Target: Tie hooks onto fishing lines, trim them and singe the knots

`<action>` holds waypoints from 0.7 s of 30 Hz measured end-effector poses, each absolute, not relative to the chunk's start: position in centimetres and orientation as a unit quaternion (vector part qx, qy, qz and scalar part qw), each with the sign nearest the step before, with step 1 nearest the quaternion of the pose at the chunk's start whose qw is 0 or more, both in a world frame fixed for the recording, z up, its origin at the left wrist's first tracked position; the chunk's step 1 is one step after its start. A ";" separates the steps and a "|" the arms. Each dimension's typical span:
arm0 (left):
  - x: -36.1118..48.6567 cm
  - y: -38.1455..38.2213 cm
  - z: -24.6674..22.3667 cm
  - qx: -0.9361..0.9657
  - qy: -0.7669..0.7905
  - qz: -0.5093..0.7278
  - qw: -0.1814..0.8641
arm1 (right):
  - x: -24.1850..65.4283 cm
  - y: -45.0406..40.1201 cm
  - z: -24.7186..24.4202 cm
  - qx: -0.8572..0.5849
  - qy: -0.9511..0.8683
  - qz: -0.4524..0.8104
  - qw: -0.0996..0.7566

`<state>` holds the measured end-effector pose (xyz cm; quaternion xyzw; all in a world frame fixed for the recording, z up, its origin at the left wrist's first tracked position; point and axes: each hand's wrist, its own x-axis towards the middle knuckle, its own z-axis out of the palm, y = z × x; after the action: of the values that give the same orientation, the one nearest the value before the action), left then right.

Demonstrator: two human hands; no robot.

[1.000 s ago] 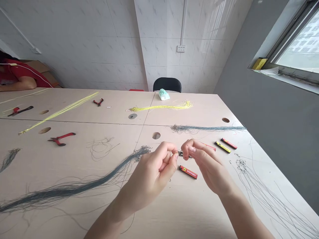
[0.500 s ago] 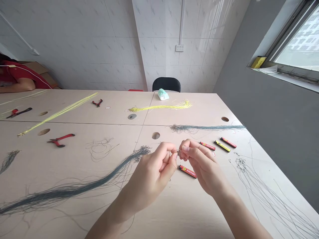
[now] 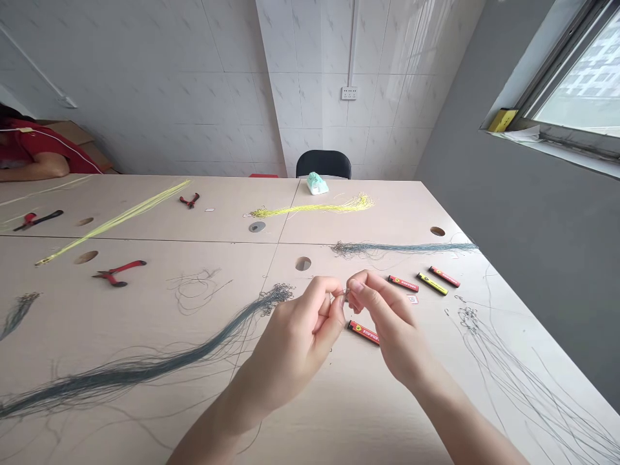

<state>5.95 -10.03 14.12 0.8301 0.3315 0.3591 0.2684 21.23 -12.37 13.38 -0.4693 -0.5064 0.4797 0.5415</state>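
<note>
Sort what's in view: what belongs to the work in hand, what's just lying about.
Likely in the work:
- left hand, right hand
- tiny piece between their fingertips
- nearest dark strand bundle, perhaps

Apparently lying about:
- nearest red-handled pliers
- yellow stick
- teal-and-white packet

The single view looks from the wearer's head, above and behind the grip of left hand and right hand, facing forward and down. The grip is close; table spreads around it, wall well beyond, window beyond and right.
</note>
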 end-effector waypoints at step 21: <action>6.0 -9.4 14.1 0.841 0.326 0.376 0.213 | 22.5 -12.3 12.7 -0.482 -0.462 0.467 0.580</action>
<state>6.00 -9.36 14.07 0.8406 0.3263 0.3764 0.2126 22.46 -12.25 12.69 -0.4816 -0.4621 0.4673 0.5797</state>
